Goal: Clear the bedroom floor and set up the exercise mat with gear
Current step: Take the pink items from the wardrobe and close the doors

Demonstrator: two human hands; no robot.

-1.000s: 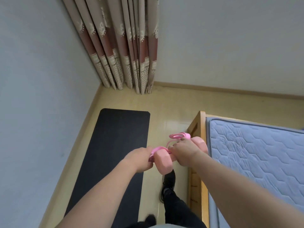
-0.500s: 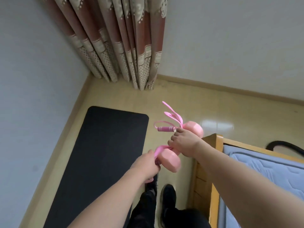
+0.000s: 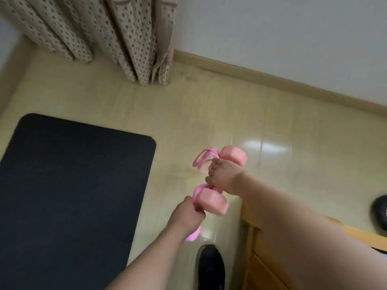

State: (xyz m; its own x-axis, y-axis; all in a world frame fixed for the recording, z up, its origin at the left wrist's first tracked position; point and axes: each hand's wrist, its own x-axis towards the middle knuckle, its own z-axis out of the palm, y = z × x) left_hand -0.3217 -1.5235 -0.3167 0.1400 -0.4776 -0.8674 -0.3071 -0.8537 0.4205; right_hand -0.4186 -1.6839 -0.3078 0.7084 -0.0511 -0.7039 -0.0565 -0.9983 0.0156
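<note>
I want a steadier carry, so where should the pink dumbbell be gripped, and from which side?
Grip the pink dumbbell by its narrow middle bar, between the two wide heads, coming from above as the right hand does now. The heads likely stop it sliding out either way.

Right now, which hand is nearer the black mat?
Left. The left hand grips pink bands just off the black mat's right edge; the right hand, holding the pink dumbbell, is farther right over bare floor.

mat (image 3: pixel 69 195): black | dumbbell (image 3: pixel 212 201): pink | band (image 3: pixel 204 159): pink | curtain (image 3: pixel 117 32): beige, dark dots | floor (image 3: pixel 209 114): cream
</note>
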